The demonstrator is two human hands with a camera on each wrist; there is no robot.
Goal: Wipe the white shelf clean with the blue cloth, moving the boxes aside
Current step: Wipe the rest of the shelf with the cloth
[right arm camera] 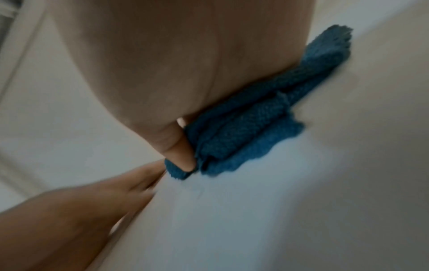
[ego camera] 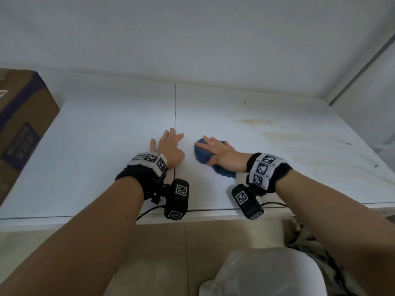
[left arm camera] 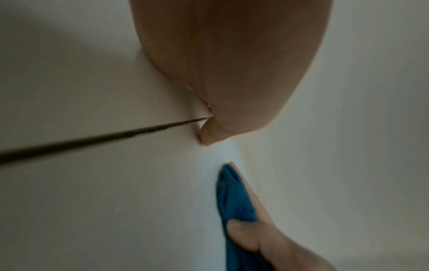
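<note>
The white shelf (ego camera: 106, 146) fills the middle of the head view. My right hand (ego camera: 215, 148) lies flat on the crumpled blue cloth (ego camera: 202, 155), pressing it against the shelf just right of the seam (ego camera: 175, 107). My left hand (ego camera: 170, 144) rests flat with straight fingers on the bare shelf, over the seam, beside the cloth. In the right wrist view the cloth (right arm camera: 255, 128) bunches under my palm (right arm camera: 150, 64). In the left wrist view the cloth (left arm camera: 234, 205) shows under my right hand's fingers (left arm camera: 246, 236).
A brown cardboard box (ego camera: 23, 124) with purple print stands at the shelf's left end. Yellowish stains (ego camera: 267, 129) and dark specks mark the right half of the shelf. White walls close in the back and right. The shelf's front edge (ego camera: 85, 218) runs above a tiled floor.
</note>
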